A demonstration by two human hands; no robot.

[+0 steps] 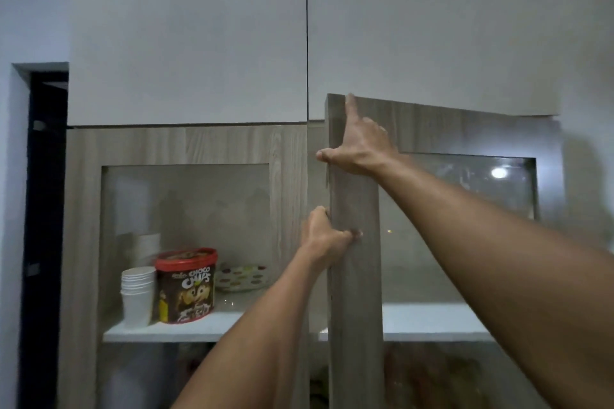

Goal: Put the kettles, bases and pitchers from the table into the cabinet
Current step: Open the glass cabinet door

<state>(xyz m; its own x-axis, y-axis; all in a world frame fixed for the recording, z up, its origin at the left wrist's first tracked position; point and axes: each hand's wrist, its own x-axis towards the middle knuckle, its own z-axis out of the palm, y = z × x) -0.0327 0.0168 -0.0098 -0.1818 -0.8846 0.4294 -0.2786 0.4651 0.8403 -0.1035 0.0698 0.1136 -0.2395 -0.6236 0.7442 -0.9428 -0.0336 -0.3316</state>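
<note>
A wood-grain cabinet with glass-panelled doors fills the view. Its right door (pixel 355 276) stands partly ajar, its left edge swung out toward me. My left hand (pixel 324 236) grips that edge at mid height, fingers wrapped round it. My right hand (pixel 360 146) holds the same edge higher up, thumb behind the edge and index finger pointing up along the frame. The left door (pixel 285 196) is closed. No kettle, base or pitcher is in view.
Behind the left glass, a white shelf (pixel 159 332) carries a stack of white paper cups (pixel 138 292), a red Choco Chips tub (pixel 186 285) and a spotted plate (pixel 242 276). Plain white upper doors (pixel 186 33) hang above. A dark doorway (pixel 45 209) lies at the far left.
</note>
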